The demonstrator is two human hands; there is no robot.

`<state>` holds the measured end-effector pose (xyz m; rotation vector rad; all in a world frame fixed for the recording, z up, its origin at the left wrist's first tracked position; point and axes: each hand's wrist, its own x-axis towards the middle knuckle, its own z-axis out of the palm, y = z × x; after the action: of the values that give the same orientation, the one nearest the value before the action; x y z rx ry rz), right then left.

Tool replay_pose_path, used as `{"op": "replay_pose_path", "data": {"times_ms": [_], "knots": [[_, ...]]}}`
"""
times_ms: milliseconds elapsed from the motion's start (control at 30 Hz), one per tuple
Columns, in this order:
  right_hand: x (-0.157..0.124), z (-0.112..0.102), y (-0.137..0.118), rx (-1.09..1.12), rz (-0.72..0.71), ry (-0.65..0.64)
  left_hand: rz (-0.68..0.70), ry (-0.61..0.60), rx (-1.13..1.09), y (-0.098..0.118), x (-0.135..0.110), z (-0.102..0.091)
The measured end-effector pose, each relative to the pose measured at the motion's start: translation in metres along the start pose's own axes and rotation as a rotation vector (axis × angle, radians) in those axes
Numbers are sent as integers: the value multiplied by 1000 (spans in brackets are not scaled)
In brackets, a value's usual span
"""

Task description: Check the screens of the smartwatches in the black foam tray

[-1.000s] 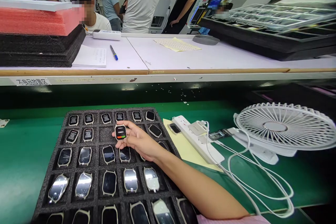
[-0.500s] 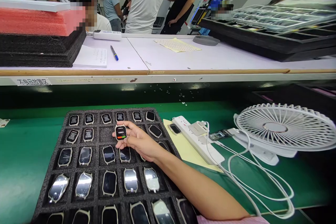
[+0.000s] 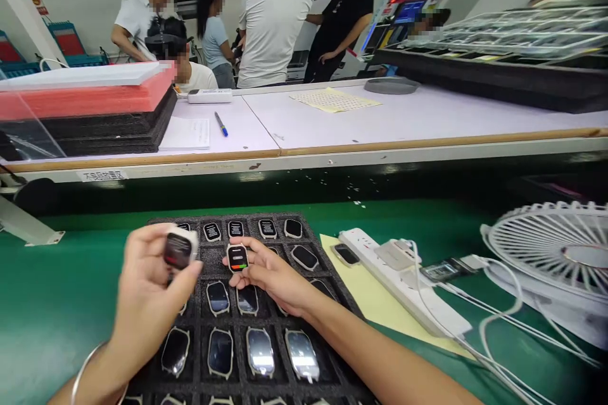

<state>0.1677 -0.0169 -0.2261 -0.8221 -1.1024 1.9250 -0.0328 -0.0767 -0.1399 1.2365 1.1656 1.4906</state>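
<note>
My left hand (image 3: 147,285) grips a smartwatch (image 3: 179,249) without a strap, lifted over the left side of a black foam tray (image 3: 202,329). Its dark screen is blurred. In my right hand (image 3: 270,272) is another strapless smartwatch (image 3: 237,258), pinched at its edges, its lit screen showing red and green patches. That hand hovers above the tray's upper middle. Pale-framed watch bodies, such as the watch body (image 3: 221,353), lie in the tray's compartments. Along the far row, several screens show white text. My hands and forearms hide some compartments.
Right of the tray, a white power strip (image 3: 403,285) with cables rests partly on yellow paper (image 3: 375,310). A white fan (image 3: 560,259) stands beyond it. A raised shelf (image 3: 266,117) crosses behind, carrying foam stacks (image 3: 109,126), a pen (image 3: 221,124) and trays. Several people are behind it.
My left hand has come into view from the left, holding a smartwatch. My right hand still holds its lit watch over the tray. The camera view has shifted.
</note>
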Motion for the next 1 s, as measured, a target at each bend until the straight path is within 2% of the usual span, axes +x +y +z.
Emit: {"op": "replay_pose_path", "data": {"times_ms": [67, 167, 300, 433, 800, 1000], "knots": [[0, 0, 0, -8, 2, 2, 7, -81, 7, -10, 9, 12], [0, 1, 1, -20, 5, 2, -58, -174, 11, -23, 17, 20], [0, 1, 0, -23, 9, 5, -118, -161, -13, -32, 20, 17], [-1, 2, -1, -16, 21, 11, -170, -193, -54, -32, 23, 14], [-2, 3, -1, -35, 31, 4, -159, -160, -78, -37, 26, 13], [-3, 4, -3, -37, 32, 8, -160, -173, -49, -32, 25, 13]]}}
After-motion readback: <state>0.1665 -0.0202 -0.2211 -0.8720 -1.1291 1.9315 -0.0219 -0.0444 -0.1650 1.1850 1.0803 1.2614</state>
